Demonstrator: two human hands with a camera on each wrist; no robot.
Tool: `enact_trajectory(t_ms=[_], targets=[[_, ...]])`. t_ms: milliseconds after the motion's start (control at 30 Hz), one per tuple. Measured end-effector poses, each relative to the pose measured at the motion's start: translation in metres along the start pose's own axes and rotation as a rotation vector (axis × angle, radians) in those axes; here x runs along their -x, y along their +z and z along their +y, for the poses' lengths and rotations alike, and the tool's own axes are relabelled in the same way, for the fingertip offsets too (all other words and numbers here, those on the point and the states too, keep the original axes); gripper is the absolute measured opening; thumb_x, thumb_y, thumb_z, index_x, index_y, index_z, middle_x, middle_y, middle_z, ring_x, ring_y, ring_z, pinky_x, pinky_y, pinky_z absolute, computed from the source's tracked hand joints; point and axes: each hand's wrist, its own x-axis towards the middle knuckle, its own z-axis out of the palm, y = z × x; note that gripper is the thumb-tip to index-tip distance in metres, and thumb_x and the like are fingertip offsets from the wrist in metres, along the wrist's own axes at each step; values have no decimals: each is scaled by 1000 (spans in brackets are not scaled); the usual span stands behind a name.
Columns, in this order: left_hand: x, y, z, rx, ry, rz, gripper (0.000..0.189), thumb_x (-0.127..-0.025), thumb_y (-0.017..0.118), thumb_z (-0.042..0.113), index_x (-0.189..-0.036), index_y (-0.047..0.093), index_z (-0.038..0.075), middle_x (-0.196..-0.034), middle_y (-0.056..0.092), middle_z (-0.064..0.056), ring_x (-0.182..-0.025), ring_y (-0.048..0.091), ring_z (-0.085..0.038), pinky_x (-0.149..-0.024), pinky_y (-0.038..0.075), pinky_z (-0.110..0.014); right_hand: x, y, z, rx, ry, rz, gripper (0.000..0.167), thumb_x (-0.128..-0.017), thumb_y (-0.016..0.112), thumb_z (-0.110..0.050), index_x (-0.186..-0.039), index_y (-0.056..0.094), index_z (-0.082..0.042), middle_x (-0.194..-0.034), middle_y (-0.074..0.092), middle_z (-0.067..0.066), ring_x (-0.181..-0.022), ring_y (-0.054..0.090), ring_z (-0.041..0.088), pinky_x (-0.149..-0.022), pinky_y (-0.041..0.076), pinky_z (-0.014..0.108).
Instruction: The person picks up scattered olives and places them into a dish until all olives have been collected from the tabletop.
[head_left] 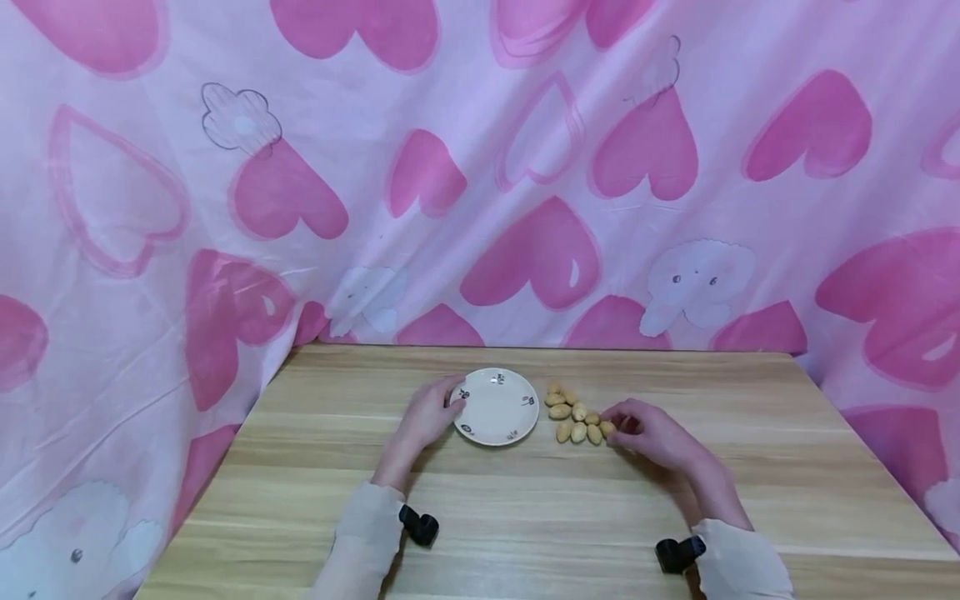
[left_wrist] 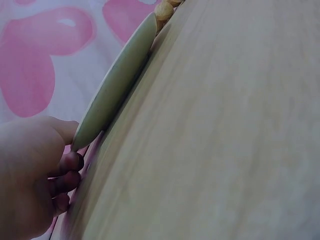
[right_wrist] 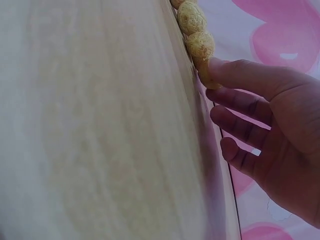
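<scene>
A round white plate (head_left: 495, 410) with small dark and red drawings around its edge lies on the table. At its left rim my left hand (head_left: 427, 415) grips it, thumb on top and fingers curled below the edge, as the left wrist view shows. Just right of the plate sits a cluster of several tan, oval walnuts (head_left: 579, 412) with wrinkled shells. My right hand (head_left: 660, 435) is at the cluster's right end, pinching the outermost walnut (right_wrist: 206, 77) between thumb and index finger. Its other fingers are bent and hold nothing.
The wood-grain table (head_left: 525, 517) reaches back to a pink cloth (head_left: 420, 250) printed with hearts, which hangs behind it and along the sides. A small black camera (head_left: 420, 527) is on the left wrist and another black camera (head_left: 678, 554) on the right.
</scene>
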Motion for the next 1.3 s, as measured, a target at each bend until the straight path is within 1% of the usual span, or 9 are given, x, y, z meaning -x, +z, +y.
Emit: enact_trajectory(t_ms=[167, 267, 467, 700, 833, 933, 1100, 1167, 1300], targets=[[0, -1, 1, -6, 0, -1, 47, -92, 67, 19, -137, 58, 7, -71, 52, 2, -69, 47, -14, -71, 41, -35, -1, 0, -4, 5, -10, 15, 32, -90, 73, -18, -120, 67, -11, -101, 64, 2, -89, 57, 15, -73, 49, 25], [1, -1, 1, -11, -7, 1, 47, -92, 67, 19, -137, 59, 8, -69, 52, 3, -66, 47, -13, -70, 41, -34, -2, -2, -7, 25, -36, 19, 32, -89, 73, -17, -120, 67, -10, -100, 64, 2, -88, 57, 14, -73, 50, 25], [1, 1, 2, -4, -25, 6, 47, -93, 67, 21, -138, 58, 10, -69, 52, 3, -68, 48, -14, -75, 43, -37, -6, -3, -14, 18, -25, 36, 29, -90, 72, -17, -118, 68, -12, -99, 64, -3, -89, 58, 15, -74, 50, 26], [1, 1, 4, 13, -56, -4, 48, -93, 66, 22, -139, 57, 11, -69, 52, 2, -68, 48, -15, -75, 43, -37, -15, -5, -24, 51, -23, 36, 28, -90, 72, -21, -117, 69, -16, -104, 65, -4, -93, 57, 16, -79, 49, 31], [2, 1, 4, 15, -63, 5, 48, -93, 67, 22, -139, 57, 11, -70, 52, 2, -69, 49, -16, -76, 44, -39, -20, -5, -32, 70, -22, 34, 27, -90, 72, -23, -116, 70, -17, -104, 65, -5, -94, 57, 16, -79, 48, 33], [2, 0, 4, 9, -62, 9, 48, -93, 67, 22, -138, 58, 11, -70, 52, 2, -69, 49, -16, -80, 44, -40, -25, -6, -37, 79, -64, 32, 28, -90, 72, -22, -117, 70, -15, -103, 66, -4, -92, 58, 16, -76, 49, 30], [2, 0, 4, 5, -58, 0, 48, -93, 67, 22, -138, 58, 11, -69, 52, 3, -66, 47, -14, -76, 42, -38, -33, -5, -44, 65, -136, 30, 29, -88, 75, -18, -116, 70, -12, -98, 66, -3, -88, 58, 14, -72, 51, 26], [2, 0, 4, 9, -68, -6, 48, -93, 67, 23, -139, 57, 12, -68, 51, 3, -65, 46, -14, -73, 41, -36, -36, -5, -47, 63, -150, 24, 30, -88, 75, -18, -116, 70, -12, -97, 66, -4, -87, 58, 14, -71, 50, 25], [1, 1, 3, 3, -79, -4, 48, -93, 67, 23, -139, 57, 13, -67, 50, 3, -64, 45, -14, -73, 41, -36, -42, -4, -54, 76, -164, 9, 31, -89, 74, -21, -117, 70, -11, -95, 65, -5, -86, 57, 13, -70, 49, 26]])
